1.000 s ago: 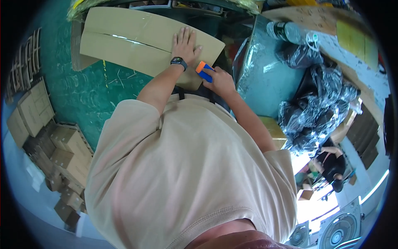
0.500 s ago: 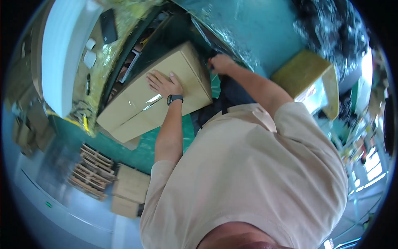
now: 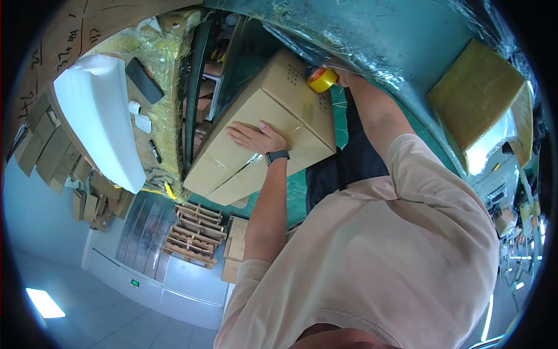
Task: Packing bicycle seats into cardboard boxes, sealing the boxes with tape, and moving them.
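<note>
A long brown cardboard box (image 3: 244, 157) lies at an angle in front of me, with shiny clear tape along the seam of its face. My left hand (image 3: 257, 138) rests flat on that face, fingers stretched out, a dark watch (image 3: 277, 156) on the wrist. At the box's far right end, my right hand (image 3: 344, 77) grips a yellow roll of packing tape (image 3: 323, 81), held against or close to the printed end panel. Some of the right fingers are hidden behind the roll.
To the left, a film-wrapped bench (image 3: 168, 52) carries a dark phone (image 3: 144, 80), a black marker (image 3: 155, 151) and a stack of white foam sheets (image 3: 99, 116). Shelves hold small items beside the box. Wooden pallets (image 3: 195, 232) stand behind; a yellowish box (image 3: 476, 96) sits at right.
My view has shifted, so the box appears farther right. The yellow tape roll now shows clearly at the box's end in my right hand. My left hand stays flat on the box.
</note>
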A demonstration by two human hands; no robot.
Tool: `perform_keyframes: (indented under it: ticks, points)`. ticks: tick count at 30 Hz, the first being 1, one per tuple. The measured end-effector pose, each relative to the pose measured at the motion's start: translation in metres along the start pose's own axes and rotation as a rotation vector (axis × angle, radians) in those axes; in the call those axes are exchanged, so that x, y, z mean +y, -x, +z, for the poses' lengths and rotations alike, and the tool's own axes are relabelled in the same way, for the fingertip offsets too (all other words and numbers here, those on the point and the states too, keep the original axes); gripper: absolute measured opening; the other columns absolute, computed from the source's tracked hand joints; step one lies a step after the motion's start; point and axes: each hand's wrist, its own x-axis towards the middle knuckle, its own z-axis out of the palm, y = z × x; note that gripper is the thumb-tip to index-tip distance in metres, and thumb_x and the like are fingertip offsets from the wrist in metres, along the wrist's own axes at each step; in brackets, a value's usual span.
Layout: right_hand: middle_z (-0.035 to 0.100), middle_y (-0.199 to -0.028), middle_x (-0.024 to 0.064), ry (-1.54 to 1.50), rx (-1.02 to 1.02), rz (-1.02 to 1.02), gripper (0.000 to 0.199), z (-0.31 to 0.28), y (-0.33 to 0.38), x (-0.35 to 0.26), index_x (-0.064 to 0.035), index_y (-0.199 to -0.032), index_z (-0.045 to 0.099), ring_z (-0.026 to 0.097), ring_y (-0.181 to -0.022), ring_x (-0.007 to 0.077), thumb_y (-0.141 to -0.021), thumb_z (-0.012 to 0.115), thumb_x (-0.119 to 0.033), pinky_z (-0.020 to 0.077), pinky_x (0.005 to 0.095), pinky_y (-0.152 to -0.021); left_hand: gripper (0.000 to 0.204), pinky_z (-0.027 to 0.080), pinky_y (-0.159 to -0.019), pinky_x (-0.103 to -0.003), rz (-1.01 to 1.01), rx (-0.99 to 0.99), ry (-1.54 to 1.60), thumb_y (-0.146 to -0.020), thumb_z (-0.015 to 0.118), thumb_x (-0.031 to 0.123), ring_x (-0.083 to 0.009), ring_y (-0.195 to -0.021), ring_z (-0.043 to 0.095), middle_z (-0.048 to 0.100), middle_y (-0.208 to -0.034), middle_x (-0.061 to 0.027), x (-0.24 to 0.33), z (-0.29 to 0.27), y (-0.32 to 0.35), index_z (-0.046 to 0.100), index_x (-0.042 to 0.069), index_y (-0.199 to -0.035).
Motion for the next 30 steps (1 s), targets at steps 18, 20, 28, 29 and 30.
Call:
perform_keyframes:
  ticks: [18,20,28,29,30]
  points:
    - [0.072,-0.136,0.0203,-0.462,-0.519,0.581,0.059,0.085,0.260,-0.056,-0.0018,-0.142,0.059,0.074,-0.122,0.0343,-0.102,0.064,-0.045,0.0571,0.0482,-0.112,0.082,0.011,-0.133,-0.064,0.114,-0.113,0.356,-0.107,0.057,0.040,-0.0488,-0.167,0.014,0.018,-0.180,-0.0294,-0.083,-0.041,-0.002,0.027,0.000,-0.172]
    - [0.072,-0.137,0.0198,-0.342,-0.504,0.528,0.059,0.146,0.268,-0.040,-0.0019,-0.144,0.058,0.073,-0.124,0.0343,-0.103,0.064,-0.044,0.0568,0.0465,-0.113,0.082,0.011,-0.134,-0.062,-0.003,0.015,0.279,-0.106,0.060,0.037,-0.0477,-0.167,0.014,0.021,-0.179,-0.0285,-0.145,-0.046,0.002,0.029,-0.002,-0.171]
    - [0.068,-0.143,0.0163,0.605,-0.517,-0.827,0.061,0.546,0.304,-0.066,-0.0014,-0.153,0.058,0.067,-0.129,0.0312,-0.105,0.074,-0.036,0.0543,0.0414,-0.108,0.083,0.012,-0.135,-0.059,-0.631,0.107,0.099,-0.110,0.053,0.049,-0.0416,-0.168,0.015,0.022,-0.180,-0.0260,-0.395,-0.065,-0.017,0.030,-0.003,-0.170]
    - [0.068,-0.140,0.0167,0.773,-0.469,-1.001,0.061,0.587,0.302,-0.069,-0.0029,-0.155,0.057,0.067,-0.127,0.0333,-0.103,0.075,-0.032,0.0547,0.0433,-0.106,0.083,0.012,-0.135,-0.059,-0.664,0.119,0.118,-0.110,0.053,0.049,-0.0416,-0.168,0.015,0.022,-0.180,-0.0260,-0.413,-0.067,-0.018,0.030,-0.003,-0.170]
    - [0.068,-0.137,0.0171,0.932,-0.412,-1.174,0.062,0.623,0.296,-0.069,-0.0044,-0.156,0.056,0.067,-0.124,0.0355,-0.102,0.075,-0.027,0.0550,0.0452,-0.104,0.084,0.012,-0.135,-0.059,-0.685,0.109,0.121,-0.109,0.054,0.049,-0.0417,-0.168,0.016,0.022,-0.180,-0.0265,-0.433,-0.070,-0.020,0.030,-0.004,-0.170]
